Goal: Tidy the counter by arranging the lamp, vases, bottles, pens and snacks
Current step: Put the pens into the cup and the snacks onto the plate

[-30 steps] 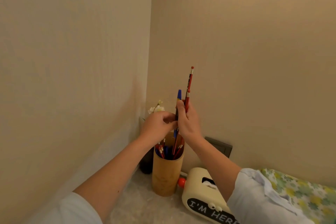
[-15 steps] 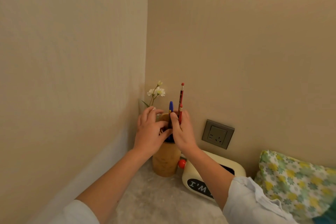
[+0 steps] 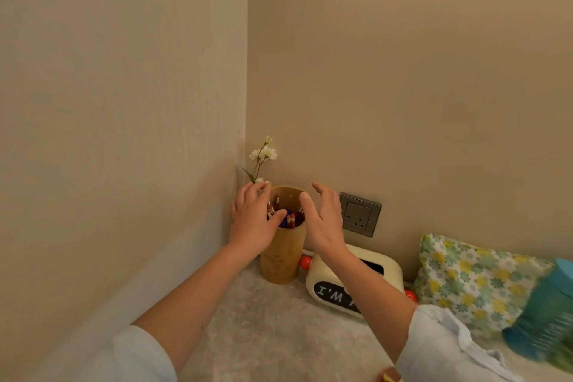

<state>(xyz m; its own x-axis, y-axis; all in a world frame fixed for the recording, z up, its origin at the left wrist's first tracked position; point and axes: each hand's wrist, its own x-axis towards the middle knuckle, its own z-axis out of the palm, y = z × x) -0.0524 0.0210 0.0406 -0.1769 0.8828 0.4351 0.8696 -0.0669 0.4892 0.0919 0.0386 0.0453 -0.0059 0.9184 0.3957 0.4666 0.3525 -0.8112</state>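
Single head-worn view, facing forward and down into the wall corner, close above the counter (image 3: 273, 335) (wide-angle; no second view to compare).

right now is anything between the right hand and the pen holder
Nothing visible. The right hand is open just beside the wooden pen holder, thumb at its rim. The left hand rests on the opposite side.
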